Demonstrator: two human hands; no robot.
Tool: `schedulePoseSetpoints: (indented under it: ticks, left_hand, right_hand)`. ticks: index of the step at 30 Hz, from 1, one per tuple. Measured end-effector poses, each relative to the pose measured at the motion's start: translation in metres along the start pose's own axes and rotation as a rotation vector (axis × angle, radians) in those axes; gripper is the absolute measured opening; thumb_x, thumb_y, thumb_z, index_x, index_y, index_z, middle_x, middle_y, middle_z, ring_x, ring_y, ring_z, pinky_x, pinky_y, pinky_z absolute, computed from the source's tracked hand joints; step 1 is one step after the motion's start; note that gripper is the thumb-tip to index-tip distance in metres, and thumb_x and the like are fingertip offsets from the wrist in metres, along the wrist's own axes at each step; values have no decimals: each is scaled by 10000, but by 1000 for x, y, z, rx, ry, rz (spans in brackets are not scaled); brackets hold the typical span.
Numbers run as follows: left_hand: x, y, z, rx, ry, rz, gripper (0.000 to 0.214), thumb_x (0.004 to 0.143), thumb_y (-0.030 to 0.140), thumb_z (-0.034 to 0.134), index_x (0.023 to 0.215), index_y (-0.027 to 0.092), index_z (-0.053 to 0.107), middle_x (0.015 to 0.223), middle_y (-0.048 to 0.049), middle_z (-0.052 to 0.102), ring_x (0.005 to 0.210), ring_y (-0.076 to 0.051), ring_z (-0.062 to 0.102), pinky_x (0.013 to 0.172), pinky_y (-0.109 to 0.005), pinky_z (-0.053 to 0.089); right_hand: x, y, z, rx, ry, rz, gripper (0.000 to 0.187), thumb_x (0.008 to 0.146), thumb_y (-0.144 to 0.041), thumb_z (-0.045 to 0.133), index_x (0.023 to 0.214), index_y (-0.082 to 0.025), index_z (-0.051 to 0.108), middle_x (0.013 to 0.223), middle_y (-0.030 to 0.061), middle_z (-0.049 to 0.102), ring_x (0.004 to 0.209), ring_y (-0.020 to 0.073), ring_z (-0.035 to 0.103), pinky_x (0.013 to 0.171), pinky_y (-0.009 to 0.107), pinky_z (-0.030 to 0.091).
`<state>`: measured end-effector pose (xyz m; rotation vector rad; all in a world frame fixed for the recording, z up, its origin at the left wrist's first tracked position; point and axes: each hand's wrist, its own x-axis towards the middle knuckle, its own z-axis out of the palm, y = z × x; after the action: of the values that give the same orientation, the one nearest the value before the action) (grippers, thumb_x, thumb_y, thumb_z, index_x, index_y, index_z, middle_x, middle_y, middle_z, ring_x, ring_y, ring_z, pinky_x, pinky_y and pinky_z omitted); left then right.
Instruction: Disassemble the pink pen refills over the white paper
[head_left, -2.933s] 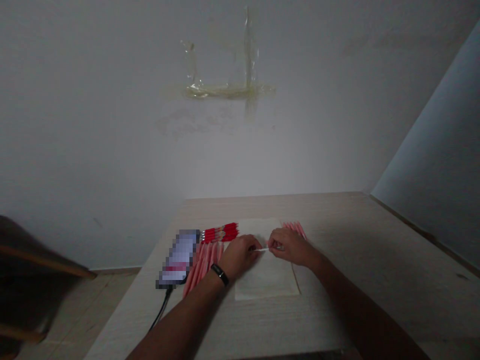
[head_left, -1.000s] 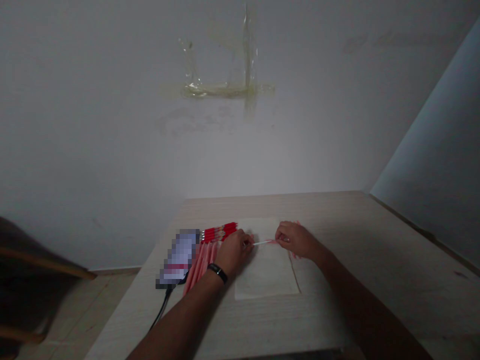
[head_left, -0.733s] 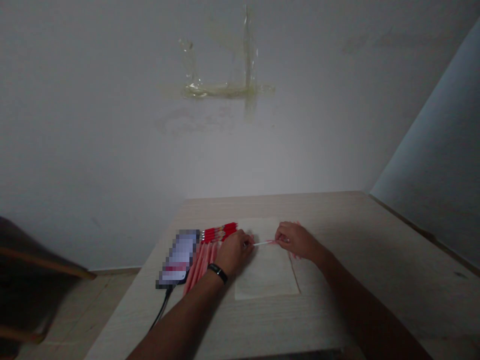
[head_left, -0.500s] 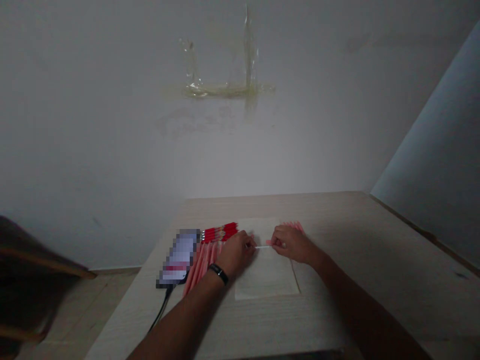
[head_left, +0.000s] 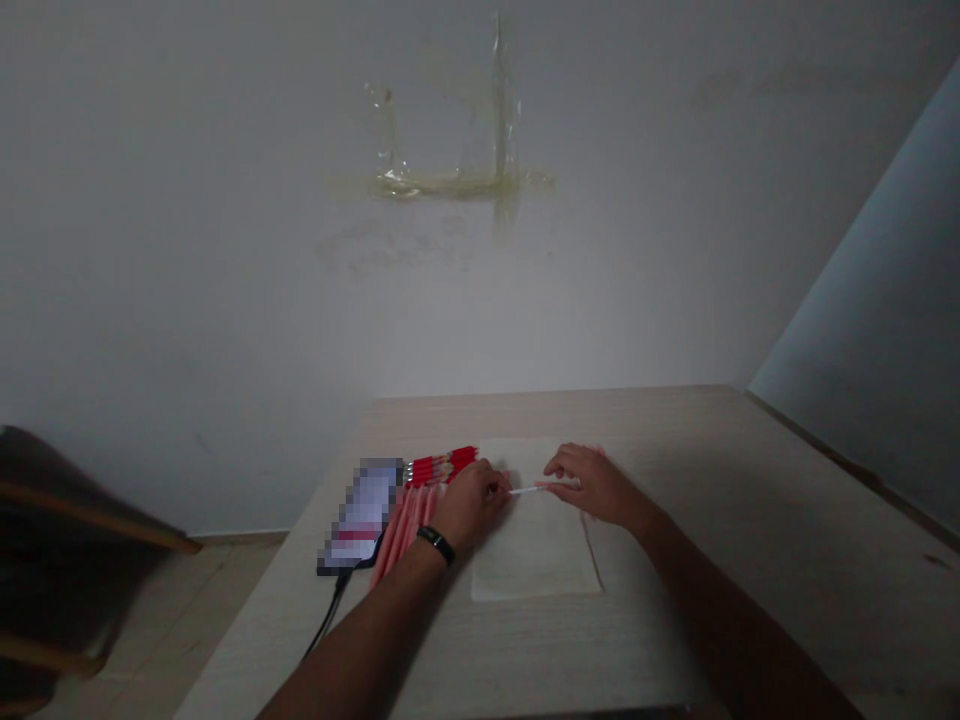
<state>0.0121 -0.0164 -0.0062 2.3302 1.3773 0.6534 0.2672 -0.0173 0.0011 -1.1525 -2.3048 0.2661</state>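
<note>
My left hand [head_left: 476,497], with a dark band on its wrist, is closed in a pinch on a thin white stick [head_left: 528,489], which looks like a pen refill. The stick points right above a pale sheet [head_left: 532,560] on the table. At its right end is my right hand [head_left: 592,487], thumb and fingers apart. The thumb lies close to the stick's tip; whether it touches I cannot tell. Several red pens [head_left: 439,467] lie in a row left of the sheet. Below them are several pink tubes [head_left: 405,525], partly behind my left hand. More pink pieces are mostly hidden behind my right hand.
At the table's left side lies a phone [head_left: 364,515], its screen blurred out, with a black cable [head_left: 326,615] running toward the front edge. The pale wooden table [head_left: 750,500] meets a wall [head_left: 600,250] with clear tape [head_left: 442,185] on it. Dark furniture [head_left: 67,570] stands at left.
My right hand has loosened from its pinch at the stick's right end, and its fingers have spread apart. My left hand keeps hold of the stick in nearly the same place.
</note>
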Motion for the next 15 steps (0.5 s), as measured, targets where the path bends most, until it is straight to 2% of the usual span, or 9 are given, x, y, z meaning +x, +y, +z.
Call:
schedulePoseSetpoints:
  ticks: [4,8,12,15]
  left_hand:
    - [1,1,-1,-2,2,-33,190,888,260,594,827,168,749,837,-71,661,768,-165,590,685,-264,421]
    - [0,1,-2,-4,13,-53,165,873,263,617,847,171,751,853,-72,673,772,-171,603,679,-271,425]
    - [0,-2,0,-1,23,-48,172,882,271,607,840,176,744,834,-64,676,745,-160,601,658,-260,415]
    - [0,-3,2,8,26,-44,155,871,258,611,857,180,744,848,-61,686,749,-156,603,668,-256,417]
  right_hand:
    - [-2,12,-1,12,-50,43,91,896,-274,675,928,-190,693,899,40,651,815,166,598,747,285,411]
    - [-4,19,9,-50,-74,85,159,914,-346,666,886,-196,709,936,50,661,878,185,600,825,322,396]
    - [-4,18,17,-127,-96,85,116,895,-303,692,870,-191,709,931,55,658,956,205,578,853,334,364]
    - [-2,16,15,-137,-77,91,83,887,-271,695,866,-191,693,922,49,658,952,208,567,855,340,353]
